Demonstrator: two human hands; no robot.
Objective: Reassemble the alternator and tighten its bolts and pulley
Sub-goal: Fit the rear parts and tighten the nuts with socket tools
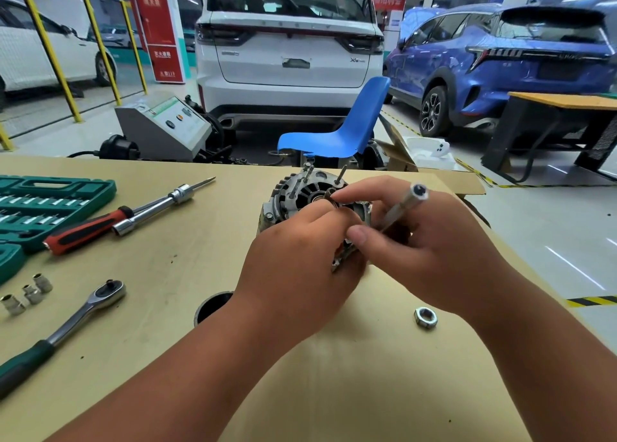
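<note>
Near half of the alternator [300,191] is pretty much hidden by the left hand [293,274]; much of the nut driver [405,204] is covered by the right hand [434,251].

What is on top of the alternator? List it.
Long bolts stand up from the alternator, the shaft end at its centre. The left hand and the right hand, gripping a driver, hide its near half.

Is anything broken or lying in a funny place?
The blue chair behind the table has a ragged, chipped front edge. A big nut lies loose on the table, and long bolts stick up from the alternator, not screwed down yet.
</note>
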